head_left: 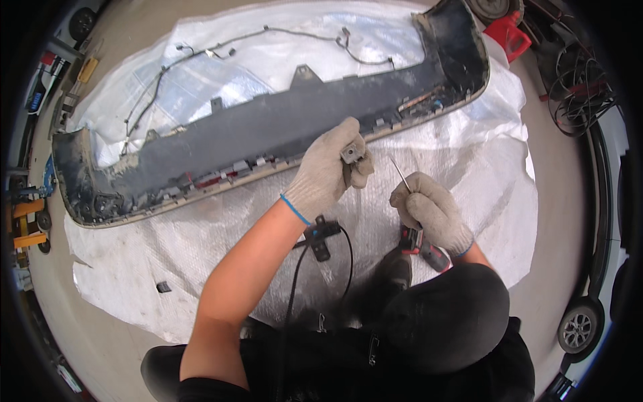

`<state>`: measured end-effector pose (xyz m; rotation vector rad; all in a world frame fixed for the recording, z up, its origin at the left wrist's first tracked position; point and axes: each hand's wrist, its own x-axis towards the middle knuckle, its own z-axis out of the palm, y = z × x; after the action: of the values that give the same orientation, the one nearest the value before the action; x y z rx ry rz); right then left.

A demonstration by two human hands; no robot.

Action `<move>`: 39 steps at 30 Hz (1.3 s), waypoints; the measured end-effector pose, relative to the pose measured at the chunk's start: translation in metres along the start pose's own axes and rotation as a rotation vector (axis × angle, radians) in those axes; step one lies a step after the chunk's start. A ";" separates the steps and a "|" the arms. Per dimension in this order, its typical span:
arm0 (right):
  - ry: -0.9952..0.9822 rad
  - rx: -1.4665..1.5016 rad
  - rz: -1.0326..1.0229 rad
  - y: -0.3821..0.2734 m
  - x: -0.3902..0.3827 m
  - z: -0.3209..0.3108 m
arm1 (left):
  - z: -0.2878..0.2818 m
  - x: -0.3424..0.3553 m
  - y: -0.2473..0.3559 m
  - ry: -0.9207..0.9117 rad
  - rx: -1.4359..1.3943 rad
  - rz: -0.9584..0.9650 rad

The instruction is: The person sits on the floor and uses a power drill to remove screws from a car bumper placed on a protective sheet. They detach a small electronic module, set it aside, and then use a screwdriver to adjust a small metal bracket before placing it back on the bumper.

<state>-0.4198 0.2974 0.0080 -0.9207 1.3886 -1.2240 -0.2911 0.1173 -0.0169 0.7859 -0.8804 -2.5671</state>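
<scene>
Head view: left hand (326,167) pinches grey clip (352,153) just above bumper (268,130) edge.

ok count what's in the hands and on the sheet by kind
gloved hands: 2, left hand and right hand
small grey bracket: 1, in the left hand
thin metal tool: 1, in the right hand
bumper cover: 1
wiring harness: 1
red power tool: 1
white sheet: 1
total: 8
</scene>
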 end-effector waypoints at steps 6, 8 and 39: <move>-0.215 -0.683 -0.342 -0.152 0.077 0.022 | 0.027 -0.031 0.081 -0.120 -0.154 0.497; -0.304 -0.845 -0.418 -0.191 0.099 0.050 | 0.017 -0.043 0.097 -0.273 -0.309 0.548; -0.458 -1.052 -0.523 -0.228 0.082 0.149 | -0.021 -0.133 0.154 -0.234 0.076 1.118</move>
<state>-0.3064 0.1460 0.2206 -2.2380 1.4163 -0.4696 -0.1545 0.0504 0.1202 -0.0600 -1.0677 -1.6245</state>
